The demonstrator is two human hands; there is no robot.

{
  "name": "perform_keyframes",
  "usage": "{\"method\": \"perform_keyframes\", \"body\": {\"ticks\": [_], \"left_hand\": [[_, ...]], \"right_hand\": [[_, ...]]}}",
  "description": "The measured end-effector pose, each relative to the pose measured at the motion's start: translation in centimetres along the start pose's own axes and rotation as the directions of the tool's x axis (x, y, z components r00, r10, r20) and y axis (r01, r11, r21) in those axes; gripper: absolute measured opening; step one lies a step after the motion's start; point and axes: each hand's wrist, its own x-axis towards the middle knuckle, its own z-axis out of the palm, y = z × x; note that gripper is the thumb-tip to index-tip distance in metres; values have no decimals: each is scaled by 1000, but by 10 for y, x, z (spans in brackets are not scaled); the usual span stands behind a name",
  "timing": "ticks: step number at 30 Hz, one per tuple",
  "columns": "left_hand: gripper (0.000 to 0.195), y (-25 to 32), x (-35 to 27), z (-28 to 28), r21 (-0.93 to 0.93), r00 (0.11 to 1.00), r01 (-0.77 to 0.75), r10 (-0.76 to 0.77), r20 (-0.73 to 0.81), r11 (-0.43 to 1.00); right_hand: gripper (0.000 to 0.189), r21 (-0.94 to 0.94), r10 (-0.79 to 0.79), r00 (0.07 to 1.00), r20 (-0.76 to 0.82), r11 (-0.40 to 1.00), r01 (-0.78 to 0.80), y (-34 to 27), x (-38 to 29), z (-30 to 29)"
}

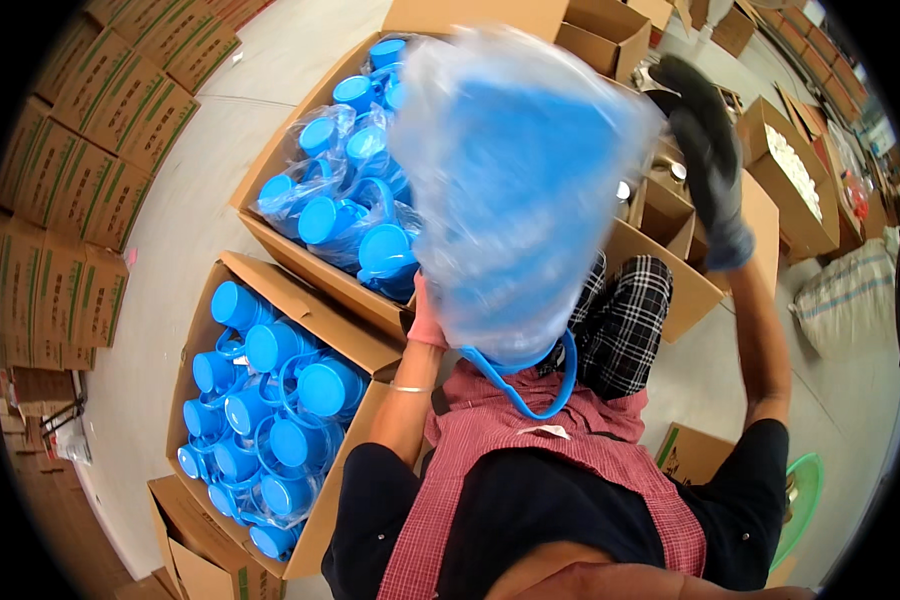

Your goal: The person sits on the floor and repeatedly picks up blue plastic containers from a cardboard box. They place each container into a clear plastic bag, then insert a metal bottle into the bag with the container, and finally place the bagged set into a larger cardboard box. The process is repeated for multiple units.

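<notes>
A large blue plastic item (525, 172) in a clear plastic bag (435, 112) is raised before me, blurred by motion. From its lower end a blue handle loop (547, 409) hangs over my lap. My left hand (426, 319), in a pink glove, grips the item's left side, its fingers mostly hidden by the bag. Off to the right, my right hand (709, 165) is up in a dark grey glove, fingers extended, with nothing visible in it. Two cardboard boxes at my left hold several blue lidded containers with handles: the upper box (322, 281) and the lower box (345, 465).
Behind the bagged item stands a divided carton (664, 262) with metal-looking pieces inside. Farther right are a box of white pieces (795, 172) and a woven sack (851, 296). Stacked cartons (82, 172) line the left. A green basin (802, 510) sits at lower right.
</notes>
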Motion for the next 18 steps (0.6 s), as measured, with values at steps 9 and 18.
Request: {"method": "perform_keyframes", "body": {"ticks": [9,18], "left_hand": [[41,78,-51,27,416,971,-67,155,-181,907],[55,141,-52,46,244,975,-21,73,-209,969]], "right_hand": [[96,-60,-360,617,700,832,552,20,-47,149],[103,-28,-358,716,600,884,466,56,31,190]]}}
